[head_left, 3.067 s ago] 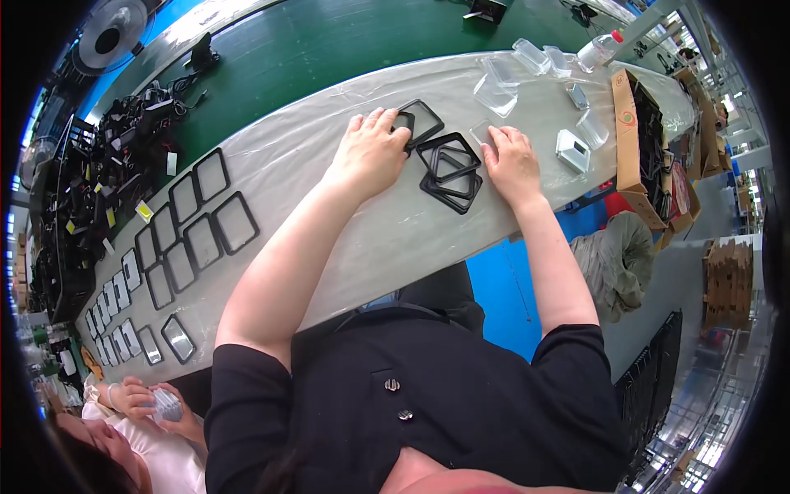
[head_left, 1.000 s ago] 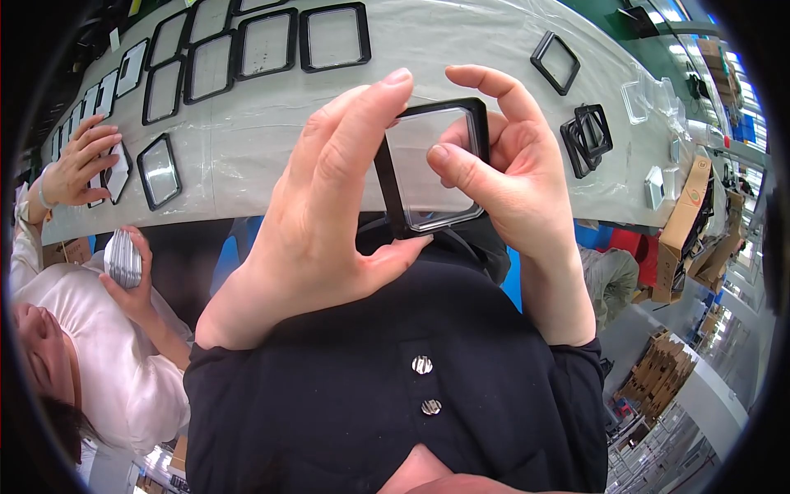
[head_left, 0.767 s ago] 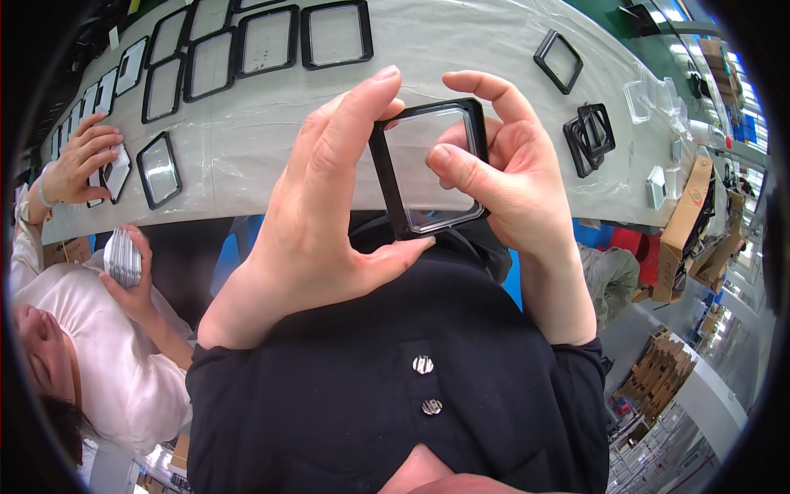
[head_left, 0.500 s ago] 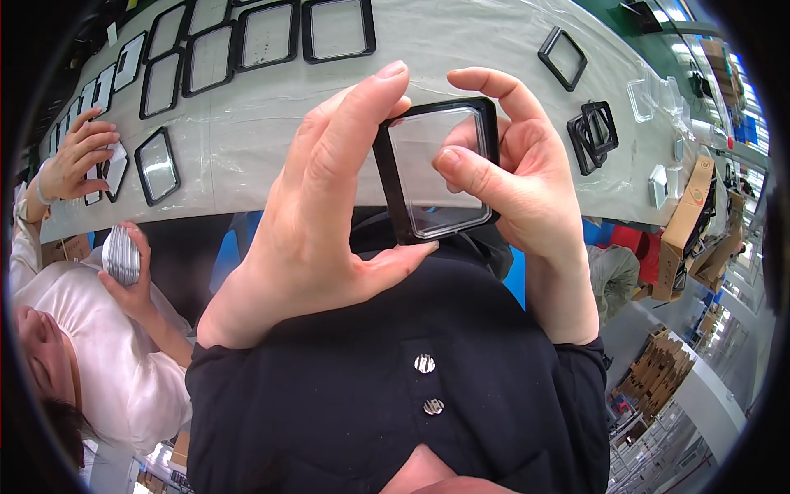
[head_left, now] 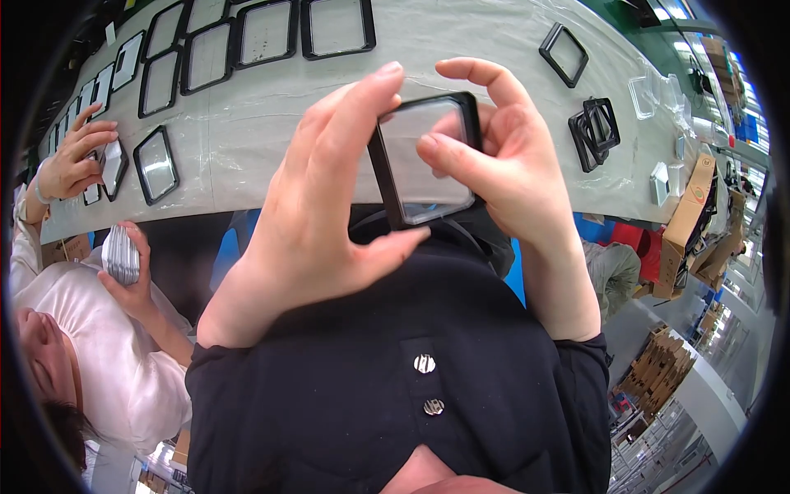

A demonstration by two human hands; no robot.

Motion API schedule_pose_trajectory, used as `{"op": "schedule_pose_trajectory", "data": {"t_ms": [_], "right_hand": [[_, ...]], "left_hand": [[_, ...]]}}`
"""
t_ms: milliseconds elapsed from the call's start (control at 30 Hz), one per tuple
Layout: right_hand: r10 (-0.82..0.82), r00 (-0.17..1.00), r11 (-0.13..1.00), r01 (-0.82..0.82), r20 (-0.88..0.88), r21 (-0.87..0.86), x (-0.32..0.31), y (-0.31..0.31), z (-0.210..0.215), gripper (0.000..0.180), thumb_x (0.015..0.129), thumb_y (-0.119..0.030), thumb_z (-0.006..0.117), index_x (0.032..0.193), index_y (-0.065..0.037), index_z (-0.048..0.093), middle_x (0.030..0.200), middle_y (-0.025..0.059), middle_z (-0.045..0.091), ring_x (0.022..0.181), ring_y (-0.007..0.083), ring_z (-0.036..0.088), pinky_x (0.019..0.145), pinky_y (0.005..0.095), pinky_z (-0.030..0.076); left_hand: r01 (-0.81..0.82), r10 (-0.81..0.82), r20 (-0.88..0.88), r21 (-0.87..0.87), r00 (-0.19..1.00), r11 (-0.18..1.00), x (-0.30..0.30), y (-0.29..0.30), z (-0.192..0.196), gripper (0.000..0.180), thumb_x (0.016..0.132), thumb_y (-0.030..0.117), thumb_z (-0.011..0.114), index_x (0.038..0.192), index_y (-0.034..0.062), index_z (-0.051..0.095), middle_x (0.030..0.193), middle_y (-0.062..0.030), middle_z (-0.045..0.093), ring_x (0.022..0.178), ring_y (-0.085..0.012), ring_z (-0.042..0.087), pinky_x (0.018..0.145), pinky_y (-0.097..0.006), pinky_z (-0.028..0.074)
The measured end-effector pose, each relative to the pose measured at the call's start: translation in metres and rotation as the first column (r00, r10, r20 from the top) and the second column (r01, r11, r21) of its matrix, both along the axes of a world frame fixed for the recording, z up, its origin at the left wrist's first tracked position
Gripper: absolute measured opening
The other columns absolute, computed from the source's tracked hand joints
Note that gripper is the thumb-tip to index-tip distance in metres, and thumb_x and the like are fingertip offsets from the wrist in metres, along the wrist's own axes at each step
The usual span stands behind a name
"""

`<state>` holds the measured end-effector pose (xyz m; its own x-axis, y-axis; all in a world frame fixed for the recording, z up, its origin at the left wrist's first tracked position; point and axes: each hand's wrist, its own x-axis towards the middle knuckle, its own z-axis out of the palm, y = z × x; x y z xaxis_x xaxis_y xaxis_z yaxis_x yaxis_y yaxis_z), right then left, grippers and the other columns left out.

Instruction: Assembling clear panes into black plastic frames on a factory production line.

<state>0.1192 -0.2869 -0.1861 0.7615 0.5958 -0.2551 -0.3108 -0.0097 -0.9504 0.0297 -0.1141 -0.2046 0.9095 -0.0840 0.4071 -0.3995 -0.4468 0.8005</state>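
Observation:
I hold a black rectangular frame (head_left: 383, 177) with a clear panel (head_left: 415, 188) above the near edge of the table. My right hand (head_left: 522, 169) pinches its right side, the thumb lying across the panel and one finger visible through it. The index finger of that hand is lifted off the frame. Along the frame's left side is my left hand (head_left: 317, 193), its long fingers at the upper left corner and its thumb at the bottom edge. The frame is slightly tilted.
Several black frames (head_left: 265, 62) lie in rows at the far left of the table (head_left: 255, 136). A single frame (head_left: 564, 54) and a small stack (head_left: 594, 136) lie to the right, near clear plastic trays (head_left: 650, 97). A co-worker's hand (head_left: 76, 160) works at the left.
Both my hands and the frame have shifted slightly up and left, and the frame has turned a little. The co-worker's hand has moved only slightly.

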Motion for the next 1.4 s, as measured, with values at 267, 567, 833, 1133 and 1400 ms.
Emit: {"op": "schedule_pose_trajectory", "data": {"t_ms": [267,567,833,1133,1400], "right_hand": [[0.424,0.293,0.811,0.299,0.857,-0.503,-0.013,0.002,-0.048,0.067,0.078,-0.033,0.073,0.137,-0.010,0.050,0.135,0.0064,0.052,0.126,0.0286,0.044,0.103,0.0426,0.031],[0.723,0.119,0.620,0.326,0.681,-0.714,-0.023,0.011,-0.054,0.039,0.093,-0.034,0.053,0.121,-0.009,0.065,0.133,0.0023,0.059,0.134,0.0226,0.044,0.113,0.0534,0.011],[0.634,0.247,0.685,0.260,0.733,-0.680,-0.020,0.000,-0.039,0.037,0.091,-0.031,0.058,0.122,-0.012,0.064,0.138,0.0078,0.053,0.138,0.0297,0.036,0.114,0.0515,0.015],[0.369,0.368,0.695,0.501,0.854,-0.516,0.004,-0.083,-0.035,0.034,0.097,-0.026,0.051,0.123,-0.008,0.064,0.138,0.0133,0.053,0.136,0.0349,0.038,0.112,0.0463,0.025],[0.108,0.410,0.389,0.821,0.906,-0.418,0.106,-0.235,-0.068,0.035,0.092,-0.018,0.058,0.123,-0.004,0.061,0.128,0.0171,0.060,0.124,0.0348,0.051,0.106,0.0421,0.038]], "left_hand": [[-0.147,0.164,-0.086,0.178,0.983,0.973,0.011,0.017,-0.045,0.111,0.054,0.007,0.087,0.148,0.0053,0.029,0.128,-0.0128,0.054,0.123,-0.0293,0.050,0.105,-0.040,0.040],[-0.131,0.154,-0.099,0.205,0.983,0.970,0.013,0.020,-0.052,0.089,0.054,0.006,0.083,0.135,0.0059,0.047,0.127,-0.0124,0.054,0.124,-0.0329,0.048,0.104,-0.042,0.040],[-0.187,0.281,-0.079,0.575,0.956,0.797,-0.003,0.033,-0.035,0.059,0.069,0.032,0.080,0.118,0.0046,0.062,0.127,-0.0132,0.047,0.134,-0.0357,0.033,0.113,-0.052,0.025],[-0.220,0.564,-0.150,0.816,0.812,0.535,-0.050,0.102,0.000,0.057,0.071,0.017,0.071,0.127,0.0147,0.061,0.142,-0.0157,0.035,0.141,-0.0417,0.020,0.116,-0.050,0.019],[-0.318,0.494,-0.095,0.657,0.864,0.684,-0.009,0.076,0.020,0.057,0.077,0.008,0.067,0.132,0.0079,0.053,0.140,-0.0171,0.042,0.139,-0.0372,0.032,0.113,-0.045,0.028]]}}
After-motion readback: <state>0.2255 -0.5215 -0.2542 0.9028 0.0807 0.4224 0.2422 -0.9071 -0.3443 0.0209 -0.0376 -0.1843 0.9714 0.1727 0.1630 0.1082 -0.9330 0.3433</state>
